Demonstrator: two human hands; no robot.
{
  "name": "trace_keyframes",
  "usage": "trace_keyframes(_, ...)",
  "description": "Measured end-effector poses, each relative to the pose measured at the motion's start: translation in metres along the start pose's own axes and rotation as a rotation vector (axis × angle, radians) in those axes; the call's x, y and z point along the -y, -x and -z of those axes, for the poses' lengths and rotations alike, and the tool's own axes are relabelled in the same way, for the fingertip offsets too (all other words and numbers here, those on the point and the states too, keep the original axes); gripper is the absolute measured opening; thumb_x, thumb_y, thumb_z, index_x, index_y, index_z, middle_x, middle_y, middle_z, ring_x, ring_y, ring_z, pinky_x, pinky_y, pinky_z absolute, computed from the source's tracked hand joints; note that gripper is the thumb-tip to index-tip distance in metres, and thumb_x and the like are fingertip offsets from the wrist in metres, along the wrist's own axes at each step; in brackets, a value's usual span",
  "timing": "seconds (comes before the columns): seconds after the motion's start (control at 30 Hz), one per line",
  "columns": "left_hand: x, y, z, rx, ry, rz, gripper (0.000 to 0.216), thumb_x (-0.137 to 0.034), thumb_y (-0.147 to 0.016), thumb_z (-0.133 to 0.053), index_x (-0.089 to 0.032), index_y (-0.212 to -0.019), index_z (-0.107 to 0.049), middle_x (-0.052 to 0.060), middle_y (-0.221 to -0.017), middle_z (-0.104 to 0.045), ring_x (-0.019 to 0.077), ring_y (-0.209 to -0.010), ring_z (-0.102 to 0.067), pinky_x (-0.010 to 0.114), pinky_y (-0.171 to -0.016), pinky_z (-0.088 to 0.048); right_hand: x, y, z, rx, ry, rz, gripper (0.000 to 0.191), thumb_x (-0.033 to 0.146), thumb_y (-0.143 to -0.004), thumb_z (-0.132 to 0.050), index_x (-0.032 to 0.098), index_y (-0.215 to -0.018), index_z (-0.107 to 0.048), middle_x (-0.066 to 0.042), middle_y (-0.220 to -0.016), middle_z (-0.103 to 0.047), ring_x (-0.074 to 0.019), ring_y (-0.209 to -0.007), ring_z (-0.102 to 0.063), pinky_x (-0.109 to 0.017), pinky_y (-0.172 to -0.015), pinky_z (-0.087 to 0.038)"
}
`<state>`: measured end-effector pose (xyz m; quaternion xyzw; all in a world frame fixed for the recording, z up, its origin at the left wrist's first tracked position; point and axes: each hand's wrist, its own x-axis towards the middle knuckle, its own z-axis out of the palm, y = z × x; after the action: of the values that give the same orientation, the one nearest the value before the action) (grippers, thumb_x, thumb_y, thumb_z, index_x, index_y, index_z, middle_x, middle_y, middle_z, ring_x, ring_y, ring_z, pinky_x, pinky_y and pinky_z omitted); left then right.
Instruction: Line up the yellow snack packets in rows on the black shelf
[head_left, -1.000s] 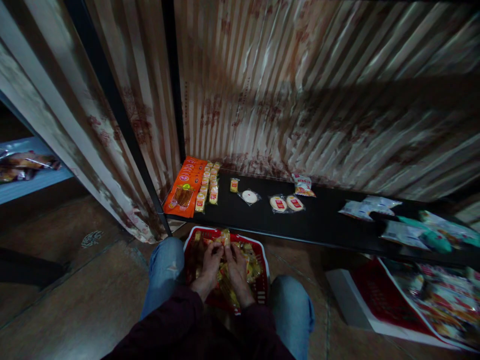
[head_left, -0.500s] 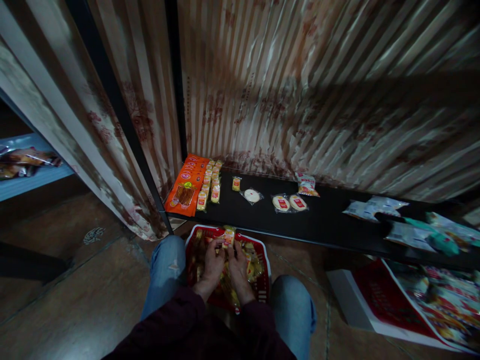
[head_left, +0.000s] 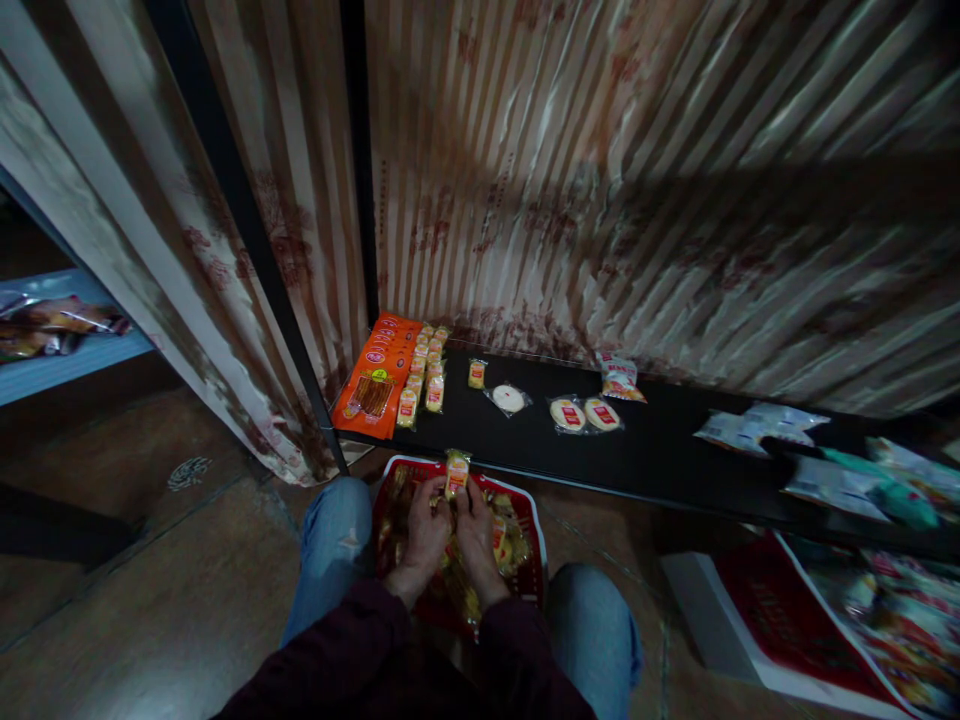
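Pinches a yellow packet (head_left: 457, 474) between left hand (head_left: 427, 530) and right hand (head_left: 474, 530), over the far side of a red basket (head_left: 536, 520). Faces a black shelf (head_left: 525, 440) just beyond, bearing orange bags (head_left: 367, 395) and packet rows (head_left: 408, 403) leftward, round white packs (head_left: 568, 414) farther right, with dark post (head_left: 259, 230) and curtain (head_left: 480, 200) around.

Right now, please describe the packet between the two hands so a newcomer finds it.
Start at the black shelf; a red basket sits in front. Over it, the left hand and right hand hold a small yellow-and-red packet. It alone sits between the hands; its lookalikes lie on the shelf.
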<state>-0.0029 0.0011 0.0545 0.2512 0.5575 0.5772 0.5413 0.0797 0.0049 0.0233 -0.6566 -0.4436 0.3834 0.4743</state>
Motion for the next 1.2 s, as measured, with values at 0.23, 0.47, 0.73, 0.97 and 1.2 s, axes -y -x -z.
trace_keyframes(0.23, -0.006, -0.006, -0.002, 0.006, -0.018, -0.018, 0.033, 0.004, -0.065, -0.055, -0.022, -0.078, -0.070, 0.004, -0.093, -0.068, 0.0193, -0.101, -0.058, 0.031, -0.102, -0.038, 0.006, -0.009, -0.005, -0.015, 0.005, 0.033, 0.056, 0.060, -0.081, -0.045, 0.021, -0.114, -0.067, -0.011, -0.112, -0.070, -0.0255, -0.107, -0.061, -0.037, -0.090, -0.046)
trace_keyframes(0.47, -0.015, -0.019, -0.006, 0.043, -0.099, -0.097, 0.034, 0.002, -0.066, -0.056, -0.023, -0.084, -0.071, 0.005, -0.098, -0.067, 0.0219, -0.105, -0.055, 0.034, -0.106, -0.035, 0.014, -0.028, -0.010, 0.026, 0.009, 0.074, 0.057, 0.059, -0.082, -0.044, 0.019, -0.118, -0.064, -0.012, -0.114, -0.069, -0.0248, -0.104, -0.062, -0.037, -0.092, -0.045)
trace_keyframes(0.73, -0.026, -0.036, -0.010, 0.036, -0.097, -0.125, 0.035, 0.003, -0.065, -0.056, -0.023, -0.084, -0.070, 0.006, -0.103, -0.066, 0.0222, -0.113, -0.053, 0.035, -0.110, -0.033, 0.020, -0.048, -0.020, 0.023, 0.062, 0.092, 0.058, 0.059, -0.082, -0.042, 0.019, -0.119, -0.063, -0.012, -0.114, -0.069, -0.0247, -0.100, -0.062, -0.036, -0.090, -0.045)
trace_keyframes(0.97, -0.028, -0.050, -0.014, 0.026, -0.205, -0.217, 0.036, 0.004, -0.064, -0.054, -0.021, -0.086, -0.069, 0.005, -0.103, -0.067, 0.0203, -0.109, -0.057, 0.036, -0.108, -0.036, 0.021, -0.067, -0.029, 0.012, 0.163, 0.175, 0.052, 0.047, -0.086, -0.037, 0.016, -0.117, -0.064, -0.012, -0.107, -0.071, -0.0239, -0.096, -0.063, -0.036, -0.089, -0.046)
trace_keyframes(1.2, -0.016, -0.070, -0.014, 0.024, -0.501, -0.374, 0.040, -0.003, -0.072, -0.048, -0.016, -0.104, -0.067, 0.011, -0.115, -0.065, 0.0200, -0.109, -0.059, 0.038, -0.103, -0.044, 0.016, -0.084, -0.037, 0.001, 0.256, 0.224, 0.054, 0.046, -0.087, -0.034, 0.013, -0.117, -0.064, -0.015, -0.108, -0.070, -0.0256, -0.099, -0.061, -0.039, -0.092, -0.044)
